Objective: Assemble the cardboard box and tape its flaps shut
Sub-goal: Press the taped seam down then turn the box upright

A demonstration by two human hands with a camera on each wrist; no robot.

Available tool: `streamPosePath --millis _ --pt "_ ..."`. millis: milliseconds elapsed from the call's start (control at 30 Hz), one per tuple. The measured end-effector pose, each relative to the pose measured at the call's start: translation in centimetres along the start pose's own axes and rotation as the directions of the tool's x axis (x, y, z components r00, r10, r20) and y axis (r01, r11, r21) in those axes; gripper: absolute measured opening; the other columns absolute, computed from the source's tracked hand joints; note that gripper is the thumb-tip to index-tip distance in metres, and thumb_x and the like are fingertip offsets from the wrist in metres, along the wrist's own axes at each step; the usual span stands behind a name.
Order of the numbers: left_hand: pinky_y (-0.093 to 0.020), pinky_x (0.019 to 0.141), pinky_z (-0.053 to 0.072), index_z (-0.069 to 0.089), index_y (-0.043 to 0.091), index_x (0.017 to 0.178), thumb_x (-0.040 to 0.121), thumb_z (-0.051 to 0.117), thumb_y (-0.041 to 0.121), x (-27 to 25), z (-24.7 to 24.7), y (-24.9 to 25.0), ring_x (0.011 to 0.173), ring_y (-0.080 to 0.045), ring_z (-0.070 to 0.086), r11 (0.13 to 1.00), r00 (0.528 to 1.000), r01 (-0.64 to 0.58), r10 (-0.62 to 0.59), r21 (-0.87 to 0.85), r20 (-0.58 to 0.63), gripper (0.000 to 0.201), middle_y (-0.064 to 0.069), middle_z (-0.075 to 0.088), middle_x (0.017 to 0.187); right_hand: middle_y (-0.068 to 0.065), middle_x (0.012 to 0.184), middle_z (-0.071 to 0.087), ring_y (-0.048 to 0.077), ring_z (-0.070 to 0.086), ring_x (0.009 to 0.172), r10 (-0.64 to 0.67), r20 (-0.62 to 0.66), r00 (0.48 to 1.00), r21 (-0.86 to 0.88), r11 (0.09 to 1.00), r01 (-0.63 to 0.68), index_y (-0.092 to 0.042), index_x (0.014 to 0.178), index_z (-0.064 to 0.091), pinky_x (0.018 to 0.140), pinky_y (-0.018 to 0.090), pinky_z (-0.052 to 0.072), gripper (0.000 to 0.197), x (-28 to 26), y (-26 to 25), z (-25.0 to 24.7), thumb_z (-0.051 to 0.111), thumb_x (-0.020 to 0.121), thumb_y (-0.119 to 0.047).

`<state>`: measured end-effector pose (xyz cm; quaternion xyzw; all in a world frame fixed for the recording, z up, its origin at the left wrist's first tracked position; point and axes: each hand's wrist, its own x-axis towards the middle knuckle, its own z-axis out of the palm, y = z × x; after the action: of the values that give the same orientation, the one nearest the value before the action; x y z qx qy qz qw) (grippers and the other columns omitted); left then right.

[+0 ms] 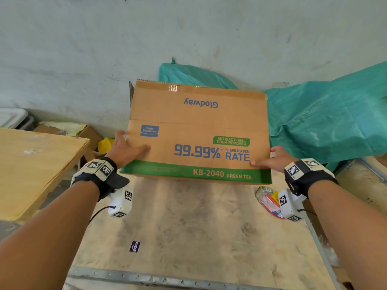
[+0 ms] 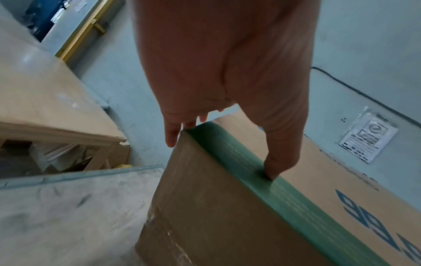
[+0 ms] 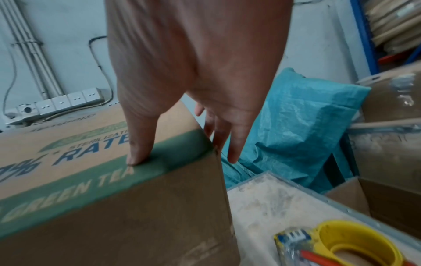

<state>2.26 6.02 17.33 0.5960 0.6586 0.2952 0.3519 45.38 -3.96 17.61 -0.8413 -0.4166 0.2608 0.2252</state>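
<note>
I hold the printed cardboard box [image 1: 199,132] above the middle of the plywood tabletop [image 1: 188,227], my left hand [image 1: 125,148] and right hand [image 1: 276,159] clasping its near corners, thumbs on top and fingers down the sides. A yellow tape dispenser [image 3: 346,246] lies near right. I judge I should set the box flat, keeping both grips even so the walls stay square before taping.

Cardboard box [image 1: 196,130]: brown, green band, blue print, tilted above table; tape dispenser [image 3: 341,246] yellow, beside it.
</note>
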Motion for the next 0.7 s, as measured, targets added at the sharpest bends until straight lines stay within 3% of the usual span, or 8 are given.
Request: streamPosePath --millis 67,200,300,400,533,700 --pt "-0.044 0.106 0.040 0.023 0.008 0.143 0.076 0.069 0.053 0.1 -0.3 0.4 0.124 -0.031 0.049 0.999 0.997 0.035 -0.037 -0.025 -0.061 0.093 -0.014 0.048 0.139 0.009 0.122 0.059 0.030 0.057 0.113 -0.004 -0.038 0.999 0.050 0.999 0.006 -0.004 0.127 0.052 0.097 0.040 0.045 0.077 0.1 -0.9 -0.7 0.079 0.071 -0.050" --pt "-0.039 0.102 0.041 0.036 0.005 0.138 0.077 0.069 0.051 0.2 0.0 1.6 0.123 -0.029 0.051 1.000 0.993 -0.003 0.000 -0.024 -0.117 0.083 -0.013 0.050 0.138 0.006 0.133 0.057 0.025 0.057 0.117 -0.046 -0.146 0.988 0.232 0.969 0.080 -0.017 0.139 0.042 0.102 0.044 0.044 0.095 0.6 -2.1 -0.8 0.077 0.062 -0.062" --pt "-0.038 0.102 0.039 0.036 0.007 0.139 0.077 0.067 0.055 0.4 0.0 2.6 0.125 -0.030 0.049 0.999 0.992 -0.008 0.002 -0.046 -0.123 0.084 -0.012 0.050 0.139 0.006 0.139 0.052 0.027 0.053 0.123 -0.077 -0.211 0.974 0.207 0.971 0.121 -0.015 0.144 0.038 0.104 0.040 0.041 0.083 0.2 -2.6 -0.2 0.075 0.077 -0.047" --pt "-0.041 0.104 0.039 0.038 0.009 0.139 0.075 0.065 0.060 0.6 -0.4 2.9 0.126 -0.032 0.049 1.000 0.993 0.010 -0.014 -0.028 -0.119 0.087 -0.013 0.050 0.140 0.007 0.137 0.055 0.028 0.053 0.122 -0.098 -0.279 0.955 0.180 0.972 0.152 -0.013 0.139 0.046 0.099 0.036 0.042 0.076 -0.3 -2.5 0.2 0.075 0.076 -0.047" --pt "-0.040 0.100 0.043 0.047 0.007 0.132 0.074 0.069 0.056 0.7 -0.5 2.8 0.121 -0.031 0.053 1.000 0.995 0.002 -0.003 -0.011 -0.104 0.079 -0.013 0.055 0.135 0.006 0.124 0.062 0.027 0.058 0.112 -0.118 -0.236 0.965 0.177 0.971 0.162 -0.014 0.122 0.057 0.085 0.031 0.042 0.056 -0.9 -2.3 -0.2 0.076 0.077 -0.042" --pt "-0.038 0.098 0.043 0.050 0.007 0.129 0.076 0.072 0.047 0.4 -0.2 3.1 0.120 -0.031 0.054 0.999 0.991 -0.028 0.024 -0.027 -0.132 0.070 -0.014 0.057 0.132 0.007 0.119 0.066 0.026 0.061 0.107 -0.140 -0.271 0.952 0.185 0.963 0.194 -0.014 0.115 0.063 0.088 0.034 0.047 0.049 -0.8 -2.2 -0.6 0.078 0.075 -0.039"
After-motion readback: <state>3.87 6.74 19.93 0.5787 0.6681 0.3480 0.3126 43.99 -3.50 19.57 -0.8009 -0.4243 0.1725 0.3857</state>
